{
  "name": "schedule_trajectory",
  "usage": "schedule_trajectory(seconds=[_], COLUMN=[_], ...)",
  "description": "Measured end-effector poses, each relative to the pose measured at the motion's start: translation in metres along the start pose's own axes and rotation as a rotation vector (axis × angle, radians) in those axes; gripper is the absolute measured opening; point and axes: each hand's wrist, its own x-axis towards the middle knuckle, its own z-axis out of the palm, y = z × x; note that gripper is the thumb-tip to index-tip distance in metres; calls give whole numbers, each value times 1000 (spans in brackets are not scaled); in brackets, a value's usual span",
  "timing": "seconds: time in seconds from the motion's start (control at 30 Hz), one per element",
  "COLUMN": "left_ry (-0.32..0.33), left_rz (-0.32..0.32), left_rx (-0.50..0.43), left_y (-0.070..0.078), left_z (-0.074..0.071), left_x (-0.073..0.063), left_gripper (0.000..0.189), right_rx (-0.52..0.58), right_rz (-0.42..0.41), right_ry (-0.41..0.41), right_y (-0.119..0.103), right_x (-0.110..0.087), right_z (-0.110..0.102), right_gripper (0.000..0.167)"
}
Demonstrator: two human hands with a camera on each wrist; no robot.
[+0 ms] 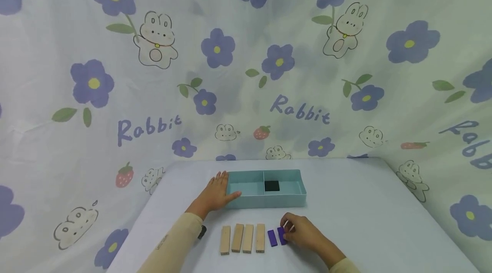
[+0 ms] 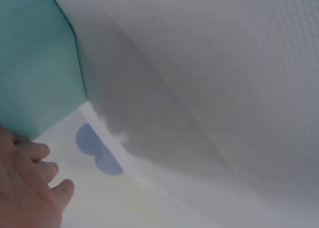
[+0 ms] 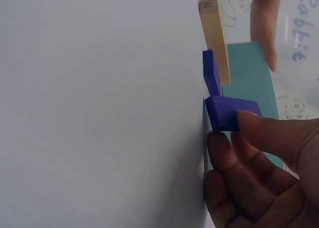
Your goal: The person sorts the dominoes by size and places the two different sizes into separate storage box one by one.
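Note:
My right hand (image 1: 303, 231) pinches a purple block (image 3: 228, 112) between thumb and fingers, low over the table in the right wrist view. Just left of it lies another purple block (image 1: 272, 238). With fingers spread, my left hand (image 1: 216, 192) rests on the left end of a teal box (image 1: 269, 201), thumb over the front rim. In the left wrist view the same hand (image 2: 30, 183) shows at the lower left beside the box wall (image 2: 45, 88). The box has a divider, and a black piece (image 1: 272, 186) lies in its right compartment.
Several light wooden blocks (image 1: 247, 239) stand in a row, left of the purple ones. A small black object (image 1: 202, 232) sits partly behind the left sleeve (image 1: 173, 243). White cloth (image 1: 365, 204) covers the table, and a printed curtain (image 1: 246, 85) hangs around it.

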Motion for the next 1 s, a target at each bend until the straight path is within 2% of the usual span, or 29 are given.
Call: schedule_trajectory(seconds=[0.23,0.43,0.7,0.83,1.0], left_ry=[0,-30,-7,-19,-21], left_rz=[-1,-27,-20,-31,-37], left_rx=[0,28,-5,4,4], left_y=[-1,-2,0,2,2], left_z=[3,3,2,1,0], left_x=[0,0,-1,-2,-2], left_gripper=[104,109,104,102,100], right_rx=[81,74,92,157,205], right_rz=[-3,-25,11,29,24], right_ry=[78,163,279,311,311], right_y=[4,-1,-8,-13,-17], right_x=[8,16,32,41,52], right_z=[-13,-31,-49,-55,-62], right_gripper=[32,33,30,31,30])
